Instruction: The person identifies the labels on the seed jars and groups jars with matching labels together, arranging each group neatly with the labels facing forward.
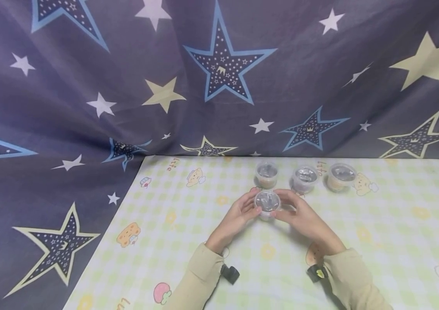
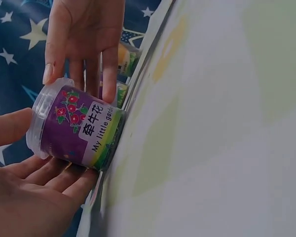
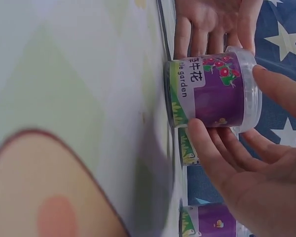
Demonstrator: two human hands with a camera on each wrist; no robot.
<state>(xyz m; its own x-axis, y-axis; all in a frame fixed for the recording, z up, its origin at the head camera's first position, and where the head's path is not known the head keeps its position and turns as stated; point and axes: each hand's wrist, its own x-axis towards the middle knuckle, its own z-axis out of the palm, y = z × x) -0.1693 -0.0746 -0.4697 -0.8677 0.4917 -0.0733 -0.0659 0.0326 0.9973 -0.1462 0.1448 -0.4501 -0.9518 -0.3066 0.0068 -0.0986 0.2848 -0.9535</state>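
A small clear-lidded plastic cup (image 1: 267, 201) is between my two hands near the middle of the table. Its purple label (image 2: 71, 126) carries red flowers and the words "My little garden". My left hand (image 1: 239, 216) holds one side, thumb at the lid and fingers along the wall. From the other side my right hand (image 1: 303, 216) grips it, its thumb also near the lid (image 3: 250, 91). The cup's base is at or just above the cloth; I cannot tell which. Its silvery top faces up in the head view.
Behind the hands stand three similar lidded cups: one at the left (image 1: 266, 175), one in the middle (image 1: 304, 178) and one at the right (image 1: 341, 177). A checked cloth (image 1: 188, 267) covers the table. A dark star-patterned curtain (image 1: 134, 51) hangs behind and at the left.
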